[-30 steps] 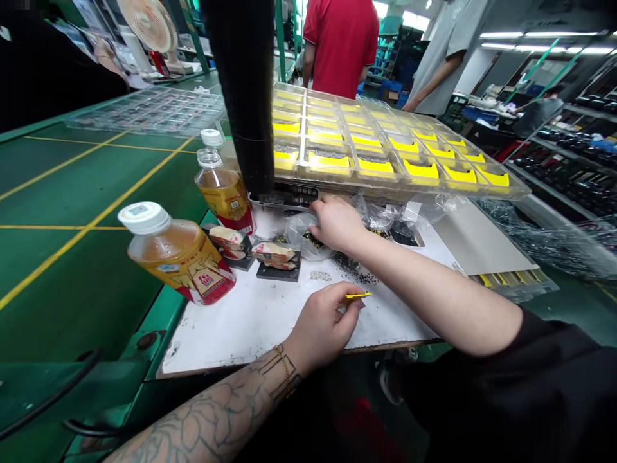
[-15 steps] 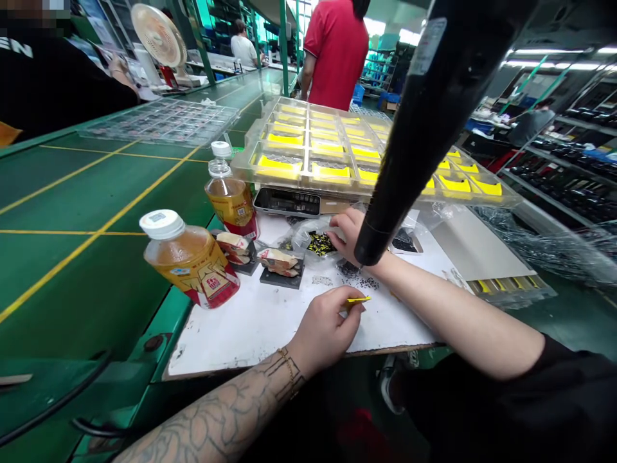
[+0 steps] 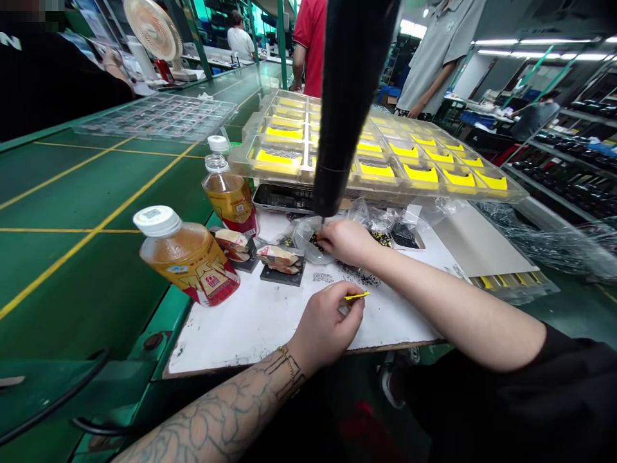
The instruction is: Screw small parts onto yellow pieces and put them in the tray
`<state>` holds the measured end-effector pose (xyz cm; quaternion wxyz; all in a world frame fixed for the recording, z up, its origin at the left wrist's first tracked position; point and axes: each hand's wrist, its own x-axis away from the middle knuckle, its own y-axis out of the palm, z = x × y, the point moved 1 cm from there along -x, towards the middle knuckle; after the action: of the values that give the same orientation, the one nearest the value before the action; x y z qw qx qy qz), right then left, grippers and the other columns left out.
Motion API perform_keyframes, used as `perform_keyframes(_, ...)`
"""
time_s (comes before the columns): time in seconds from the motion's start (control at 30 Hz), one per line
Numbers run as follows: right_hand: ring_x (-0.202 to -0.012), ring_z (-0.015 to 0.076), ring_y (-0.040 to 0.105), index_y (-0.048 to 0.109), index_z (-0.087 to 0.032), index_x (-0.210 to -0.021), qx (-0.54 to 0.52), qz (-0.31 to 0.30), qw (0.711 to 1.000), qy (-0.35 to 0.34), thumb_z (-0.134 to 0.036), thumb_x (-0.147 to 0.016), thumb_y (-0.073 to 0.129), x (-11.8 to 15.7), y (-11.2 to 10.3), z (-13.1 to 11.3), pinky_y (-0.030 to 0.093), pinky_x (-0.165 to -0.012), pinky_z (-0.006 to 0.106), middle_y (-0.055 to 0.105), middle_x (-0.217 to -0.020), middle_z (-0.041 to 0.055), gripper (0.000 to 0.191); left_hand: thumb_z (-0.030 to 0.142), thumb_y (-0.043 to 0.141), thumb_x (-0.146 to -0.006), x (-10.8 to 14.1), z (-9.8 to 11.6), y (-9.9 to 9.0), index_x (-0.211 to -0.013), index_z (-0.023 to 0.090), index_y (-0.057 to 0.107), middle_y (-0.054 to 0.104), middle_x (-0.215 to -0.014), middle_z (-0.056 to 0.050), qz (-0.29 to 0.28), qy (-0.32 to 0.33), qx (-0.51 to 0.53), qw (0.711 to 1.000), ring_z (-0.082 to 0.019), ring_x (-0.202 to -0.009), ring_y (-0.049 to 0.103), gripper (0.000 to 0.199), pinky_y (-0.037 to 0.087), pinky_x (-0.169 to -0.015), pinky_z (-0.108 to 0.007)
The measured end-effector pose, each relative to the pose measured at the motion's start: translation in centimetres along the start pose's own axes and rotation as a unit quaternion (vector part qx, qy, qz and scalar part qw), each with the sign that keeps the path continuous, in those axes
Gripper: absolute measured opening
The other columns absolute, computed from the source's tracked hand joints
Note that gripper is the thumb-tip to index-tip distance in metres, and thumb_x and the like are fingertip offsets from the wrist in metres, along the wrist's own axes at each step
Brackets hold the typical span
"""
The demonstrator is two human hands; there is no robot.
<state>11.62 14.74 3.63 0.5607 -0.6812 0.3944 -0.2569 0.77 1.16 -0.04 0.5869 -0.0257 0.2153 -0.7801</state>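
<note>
1. Head view: the plastic bag (image 3: 304, 236) seems soft; steady its rim.
2. Your left hand (image 3: 330, 321) pinches the yellow piece (image 3: 357, 296) above the white tabletop (image 3: 260, 328); it looks light and flexible, so hold its edge.
3. Your right hand (image 3: 348, 242) is at the bag; I cannot tell whether it grips anything.

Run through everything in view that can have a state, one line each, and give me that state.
Left hand: pinching a yellow piece
Right hand: at the plastic bag, fingertips hidden
Plastic bag: open
Black bits: scattered on the white board
Front bottle: standing, white cap on
Clear tray: yellow pieces in its compartments
Black tool: tip end down
Fan: upright; running or not, unclear
</note>
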Motion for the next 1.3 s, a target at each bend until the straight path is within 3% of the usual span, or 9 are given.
perform_keyframes(0.13, -0.088, 0.0176, 0.066, 0.076, -0.018, -0.094, -0.114, 0.054, 0.991, 0.041, -0.029, -0.092, 0.058, 0.9, -1.0, 0.5, 0.045, -0.078, 0.027, 0.076, -0.093, 0.0054, 0.021, 0.025, 0.058, -0.092, -0.1, 0.0, -0.1, -0.099, 0.018, 0.067, 0.072, -0.093, -0.004, 0.007, -0.021, 0.034, 0.999, -0.015, -0.077, 0.065, 0.013, 0.050, -0.062, -0.021)
perform_keyframes(0.27, -0.070, 0.0150, 0.063, 0.074, -0.014, -0.082, -0.230, 0.067, 0.965, 0.111, -0.034, -0.085, 0.065, 0.8, -1.2, 1.0, 0.043, -0.063, 0.025, 0.073, -0.074, 0.0043, 0.022, 0.025, 0.060, -0.092, -0.1, -0.4, -0.1, -0.098, 0.018, 0.066, 0.072, -0.090, -0.004, 0.037, -0.023, 0.031, 0.999, -0.015, -0.076, 0.065, 0.012, 0.051, -0.066, -0.023)
perform_keyframes(0.4, -0.060, 0.0131, 0.062, 0.071, -0.012, -0.085, -0.360, 0.038, 0.917, 0.170, -0.031, -0.082, 0.068, 0.6, -1.3, 1.1, 0.045, -0.055, 0.023, 0.071, -0.068, 0.0060, 0.020, 0.026, 0.060, -0.094, -0.2, -0.5, -0.3, -0.098, 0.017, 0.067, 0.072, -0.095, -0.005, 0.056, -0.005, 0.032, 0.998, -0.018, -0.089, 0.066, 0.012, 0.051, -0.078, -0.026)
perform_keyframes(0.5, -0.063, 0.0132, 0.066, 0.068, -0.012, -0.085, -0.449, 0.019, 0.871, 0.198, -0.029, -0.084, 0.066, 1.5, -2.1, 0.8, 0.051, -0.054, 0.022, 0.073, -0.077, 0.0092, 0.017, 0.029, 0.060, -0.095, -0.3, -0.5, -0.3, -0.098, 0.017, 0.068, 0.072, -0.094, -0.005, 0.052, -0.012, 0.053, 0.997, -0.017, -0.087, 0.066, 0.015, 0.051, -0.080, -0.027)
perform_keyframes(0.7, -0.060, 0.0103, 0.066, 0.068, -0.013, -0.083, -0.547, 0.015, 0.807, 0.221, -0.030, -0.081, 0.073, 7.3, -3.7, 0.3, 0.053, -0.054, 0.020, 0.073, -0.079, 0.0062, 0.017, 0.038, 0.061, -0.095, -0.2, -0.9, -0.1, -0.102, 0.016, 0.067, 0.071, -0.087, -0.004, 0.060, -0.074, 0.138, 0.986, -0.016, -0.080, 0.066, 0.023, 0.055, -0.072, -0.027)
perform_keyframes(0.9, -0.063, 0.0107, 0.068, 0.073, -0.015, -0.086, -0.615, 0.012, 0.754, 0.231, -0.036, -0.079, 0.080, 12.7, -2.8, 0.4, 0.055, -0.063, 0.021, 0.072, -0.068, 0.0031, 0.023, 0.043, 0.067, -0.091, -0.6, -0.9, 0.0, -0.103, 0.015, 0.067, 0.069, -0.083, -0.004, 0.051, -0.134, 0.238, 0.961, -0.018, -0.079, 0.067, 0.030, 0.061, -0.059, -0.026)
perform_keyframes(1.03, -0.064, 0.0115, 0.068, 0.078, -0.016, -0.089, -0.611, -0.011, 0.763, 0.210, -0.033, -0.077, 0.081, 12.8, -2.0, 0.7, 0.056, -0.066, 0.023, 0.073, -0.070, 0.0039, 0.021, 0.043, 0.071, -0.088, -1.0, -0.7, -0.2, -0.104, 0.015, 0.066, 0.071, -0.087, -0.005, 0.080, -0.158, 0.279, 0.944, -0.019, -0.084, 0.069, 0.033, 0.062, -0.059, -0.026)
perform_keyframes(1.3, -0.065, 0.0104, 0.064, 0.080, -0.019, -0.089, -0.576, 0.031, 0.797, 0.176, -0.034, -0.078, 0.081, 12.4, -1.0, 1.2, 0.052, -0.062, 0.022, 0.074, -0.077, 0.0024, 0.019, 0.039, 0.077, -0.083, -1.2, -0.3, -0.2, -0.101, 0.016, 0.066, 0.075, -0.086, -0.005, 0.069, -0.172, 0.275, 0.943, -0.018, -0.079, 0.072, 0.031, 0.060, -0.058, -0.023)
